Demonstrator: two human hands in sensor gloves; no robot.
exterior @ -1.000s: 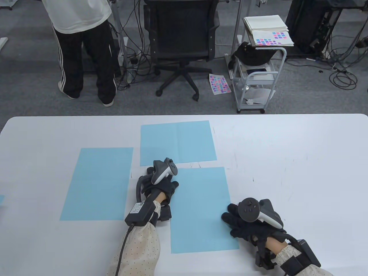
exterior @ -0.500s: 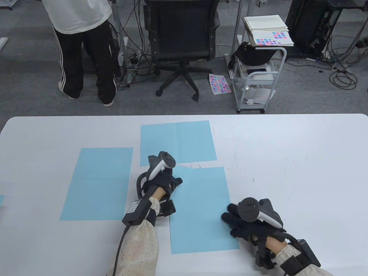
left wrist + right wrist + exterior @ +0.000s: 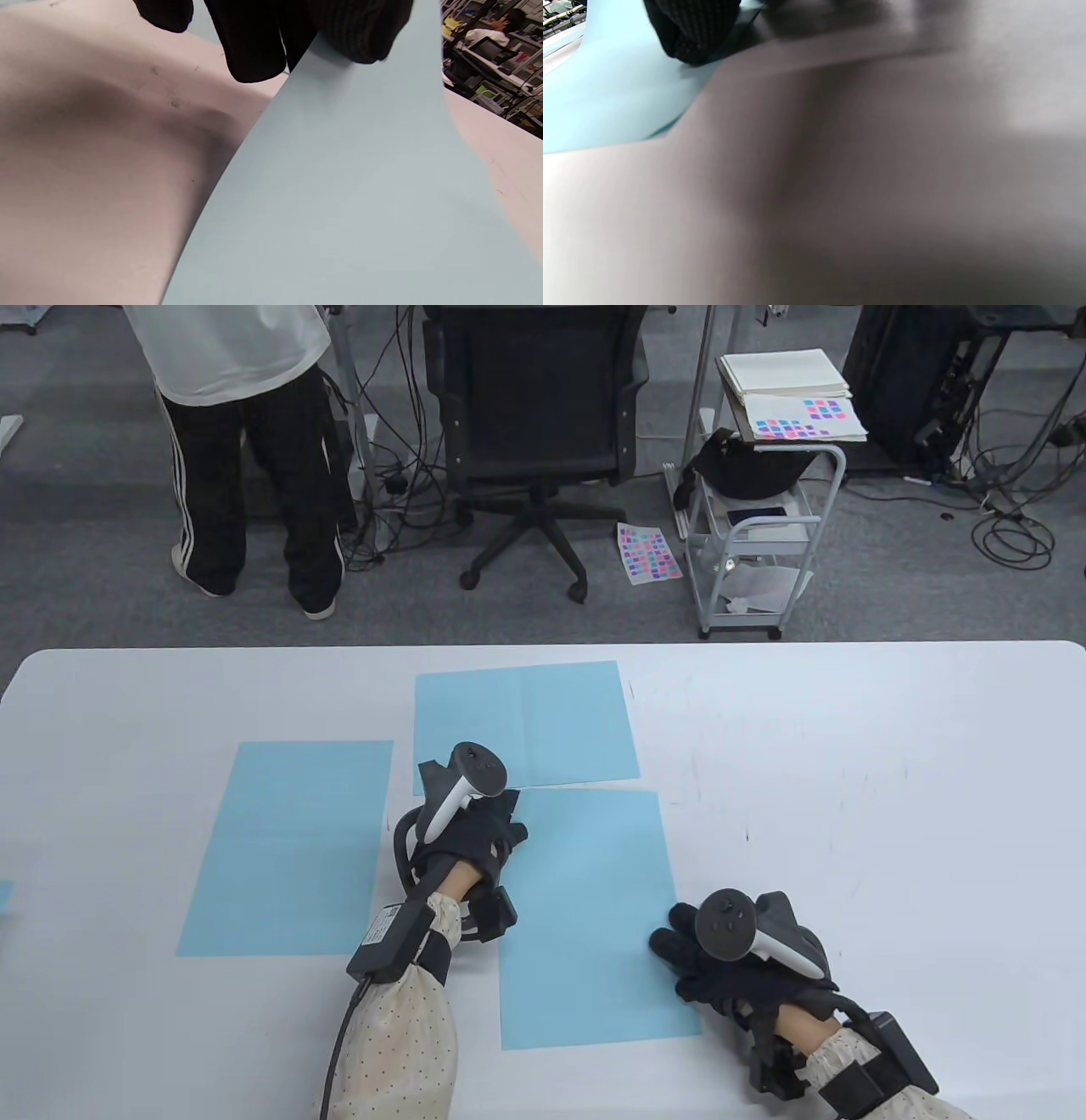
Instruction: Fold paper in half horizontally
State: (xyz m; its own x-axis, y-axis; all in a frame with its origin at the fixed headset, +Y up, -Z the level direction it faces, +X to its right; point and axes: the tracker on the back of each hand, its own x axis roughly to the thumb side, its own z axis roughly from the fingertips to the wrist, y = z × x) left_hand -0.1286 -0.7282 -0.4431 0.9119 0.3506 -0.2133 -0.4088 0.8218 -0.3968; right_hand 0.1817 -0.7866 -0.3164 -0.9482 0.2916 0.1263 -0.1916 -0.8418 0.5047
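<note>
A white table (image 3: 848, 814) carries three light-blue paper sheets (image 3: 585, 916).

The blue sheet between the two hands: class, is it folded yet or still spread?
Spread, unfolded. The blue sheet shows full length; left hand pinches its far-left corner.

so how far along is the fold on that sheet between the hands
Barely begun. Done: nothing is folded; the near blue sheet shows no crease. In hand: the left hand pinches its far left corner, which the left wrist view shows raised off the table, while the right hand rests on the near right edge. Left: carrying the far edge over to the near edge, lining it up and pressing the crease.
</note>
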